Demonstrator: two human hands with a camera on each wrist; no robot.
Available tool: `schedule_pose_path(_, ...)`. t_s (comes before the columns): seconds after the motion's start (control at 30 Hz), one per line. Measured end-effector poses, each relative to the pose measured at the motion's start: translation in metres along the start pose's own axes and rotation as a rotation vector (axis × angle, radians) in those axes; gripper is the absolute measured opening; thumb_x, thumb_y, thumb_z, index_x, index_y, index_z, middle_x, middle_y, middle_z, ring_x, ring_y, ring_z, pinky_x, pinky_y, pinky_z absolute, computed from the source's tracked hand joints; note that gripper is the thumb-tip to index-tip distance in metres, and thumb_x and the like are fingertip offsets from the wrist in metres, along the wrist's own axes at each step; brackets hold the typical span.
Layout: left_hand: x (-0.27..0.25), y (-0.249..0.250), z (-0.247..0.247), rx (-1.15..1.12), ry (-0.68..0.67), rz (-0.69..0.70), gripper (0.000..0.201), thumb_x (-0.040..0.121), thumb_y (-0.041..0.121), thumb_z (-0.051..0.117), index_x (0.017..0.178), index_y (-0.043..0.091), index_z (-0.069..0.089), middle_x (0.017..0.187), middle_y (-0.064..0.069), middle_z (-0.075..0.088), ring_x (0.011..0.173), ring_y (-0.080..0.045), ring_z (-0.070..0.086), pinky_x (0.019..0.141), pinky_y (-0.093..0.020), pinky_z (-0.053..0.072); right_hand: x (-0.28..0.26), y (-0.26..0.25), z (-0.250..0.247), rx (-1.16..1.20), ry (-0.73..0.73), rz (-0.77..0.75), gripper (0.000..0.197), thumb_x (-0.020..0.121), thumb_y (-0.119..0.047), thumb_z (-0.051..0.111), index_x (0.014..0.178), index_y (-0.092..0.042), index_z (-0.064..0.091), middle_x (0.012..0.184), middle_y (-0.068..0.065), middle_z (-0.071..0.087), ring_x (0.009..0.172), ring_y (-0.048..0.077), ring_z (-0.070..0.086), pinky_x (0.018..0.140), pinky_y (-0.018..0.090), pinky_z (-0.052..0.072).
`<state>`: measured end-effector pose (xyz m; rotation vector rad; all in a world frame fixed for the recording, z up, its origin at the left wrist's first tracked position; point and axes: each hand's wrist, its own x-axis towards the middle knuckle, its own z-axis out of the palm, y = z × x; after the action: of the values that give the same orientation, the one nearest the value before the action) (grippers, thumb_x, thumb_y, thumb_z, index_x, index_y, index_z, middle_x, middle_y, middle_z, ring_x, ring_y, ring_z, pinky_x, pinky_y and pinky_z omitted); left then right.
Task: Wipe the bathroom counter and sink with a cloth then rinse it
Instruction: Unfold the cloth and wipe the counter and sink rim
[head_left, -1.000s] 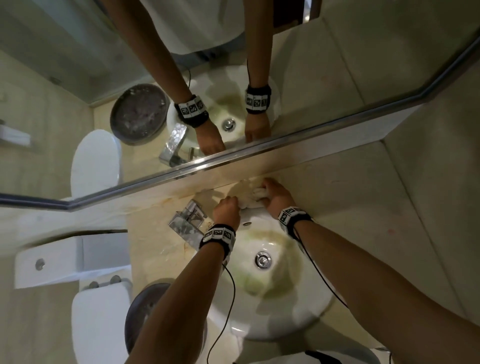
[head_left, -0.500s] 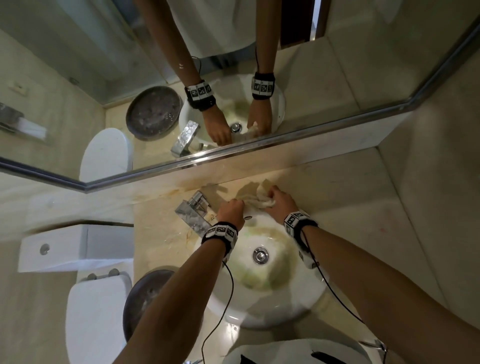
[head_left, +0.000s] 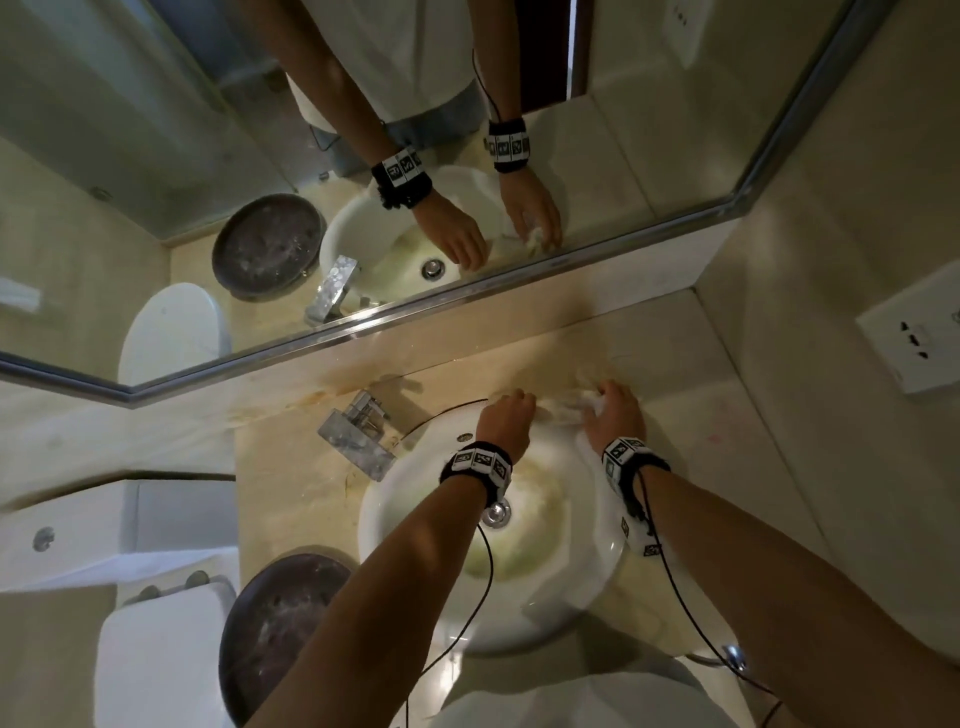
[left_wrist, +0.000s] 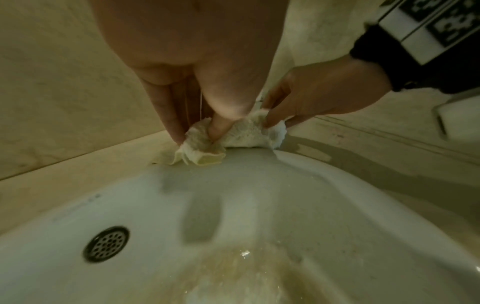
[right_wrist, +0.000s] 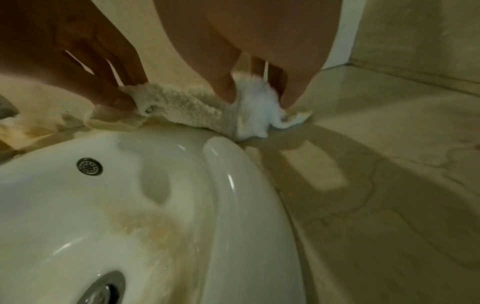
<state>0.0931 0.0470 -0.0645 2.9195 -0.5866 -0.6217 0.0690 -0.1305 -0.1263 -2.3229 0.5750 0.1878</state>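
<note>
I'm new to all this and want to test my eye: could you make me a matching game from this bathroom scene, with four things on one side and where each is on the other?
Things:
1. cloth
2. faucet
3. dark round dish
4. wall socket

Places:
A. on the wall right of the counter
B. on the counter left of the sink, nearest the person
C. behind the sink's rim, held by both hands
D. at the sink's back left

Pairs: 1-C, 2-D, 3-B, 4-A

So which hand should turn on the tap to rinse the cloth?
Probably the left hand. The faucet stands on its side of the sink, nearer it than the right hand. Both hands pinch the cloth, so the right could hold it alone.
</note>
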Motion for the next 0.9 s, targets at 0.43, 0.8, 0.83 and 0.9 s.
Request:
schedule_pose_path(0.43, 0.021, -0.009, 0.008, 0.023, -0.068, 0.077, 0.028, 0.084, 0.007, 0.060, 0.112, 0.006, 0.057, 0.109, -0.013, 0.060, 0.097, -0.035, 0.060, 0.066, -0.039, 0.043, 0.010, -0.007, 0.011, -0.180, -0.053, -0.044, 0.045, 0.080, -0.031, 0.079, 0.116, -0.008, 0.063, 0.119, 0.018, 0.058, 0.109, 0.038, 0.052, 0.093, 0.041, 0.042)
schedule_pose_path(0.8, 0.030, -0.023, 0.009, -0.103, -0.025, -0.006, 0.027, 0.078, 0.011, 0.063, 0.104, 0.008, 0.059, 0.104, -0.009, 0.062, 0.093, -0.030, 0.061, 0.058, -0.033, 0.039, 0.008, -0.021, 0.042, -0.029, 0.072, -0.082, 0.037, 0.078, -0.008, 0.071, 0.113, -0.002, 0.063, 0.130, 0.017, 0.060, 0.121, 0.038, 0.053, 0.100, 0.041, 0.044)
schedule_pose_path(0.83, 0.030, -0.026, 0.011, -0.112, -0.017, -0.017, 0.027, 0.078, 0.011, 0.062, 0.105, 0.009, 0.059, 0.105, -0.008, 0.062, 0.094, -0.029, 0.061, 0.058, -0.032, 0.038, 0.008, -0.025, 0.047, 0.004, 0.070, -0.084, 0.039, 0.081, -0.007, 0.068, 0.119, -0.003, 0.061, 0.139, 0.015, 0.055, 0.127, 0.035, 0.051, 0.102, 0.040, 0.044)
schedule_pose_path(0.9, 0.030, -0.033, 0.011, -0.151, -0.001, -0.070, 0.027, 0.078, 0.012, 0.063, 0.105, 0.009, 0.060, 0.105, -0.008, 0.062, 0.096, -0.029, 0.061, 0.059, -0.032, 0.038, 0.010, -0.033, 0.055, 0.048, 0.037, -0.099, 0.045, 0.085, -0.007, 0.066, 0.129, -0.007, 0.057, 0.150, 0.010, 0.047, 0.132, 0.032, 0.050, 0.101, 0.040, 0.046)
